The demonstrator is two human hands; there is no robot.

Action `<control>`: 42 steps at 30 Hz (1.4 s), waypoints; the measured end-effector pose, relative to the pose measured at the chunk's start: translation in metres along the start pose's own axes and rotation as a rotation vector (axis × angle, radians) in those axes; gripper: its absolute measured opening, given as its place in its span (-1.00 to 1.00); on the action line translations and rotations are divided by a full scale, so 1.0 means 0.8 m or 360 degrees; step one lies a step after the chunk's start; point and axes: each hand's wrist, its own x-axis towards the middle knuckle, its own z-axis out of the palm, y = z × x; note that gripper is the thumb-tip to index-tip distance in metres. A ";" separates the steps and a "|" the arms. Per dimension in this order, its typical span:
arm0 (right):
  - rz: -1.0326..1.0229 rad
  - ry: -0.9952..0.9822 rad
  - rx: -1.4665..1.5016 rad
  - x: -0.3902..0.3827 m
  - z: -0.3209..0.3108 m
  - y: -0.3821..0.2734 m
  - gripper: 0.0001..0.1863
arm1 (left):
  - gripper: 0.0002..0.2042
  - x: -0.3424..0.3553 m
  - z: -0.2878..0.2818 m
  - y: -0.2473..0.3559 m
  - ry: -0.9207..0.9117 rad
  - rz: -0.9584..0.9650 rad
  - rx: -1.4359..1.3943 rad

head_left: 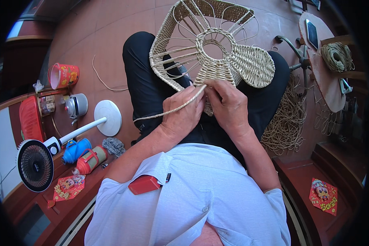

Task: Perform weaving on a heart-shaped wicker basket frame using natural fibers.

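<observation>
Pinched tight, the right hand had thumb and forefinger closed on a cord at the near side of the frame; the left hand was curled just beside it, with the cord lying across its back, but its fingertips were hidden, so what they held could not be told. The frame rested over the lap, between the knees. Its rim band, centre ring and right-hand lobe looked closely woven, as did much of the near section under the hands; the far and left spokes were largely open, so a good part of the weaving seemed left. The left knee and right knee bounded the work, with a cord heap just beyond the right one. More room appeared over the tiles ahead and left, short of the fan.
</observation>
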 end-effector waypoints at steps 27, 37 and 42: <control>0.1235 -0.0063 0.1597 -0.036 -0.003 0.029 -0.43 | -0.63 0.001 -0.025 0.017 -0.1035 -0.1157 -0.1559; 0.1202 -0.0129 0.1979 -0.033 0.007 0.028 -0.29 | -0.66 -0.005 -0.017 0.017 -0.0936 -0.1119 -0.1429; 0.1053 0.0207 0.1609 -0.035 0.015 0.026 -0.39 | -0.64 -0.006 -0.011 0.016 -0.0904 -0.1063 -0.1404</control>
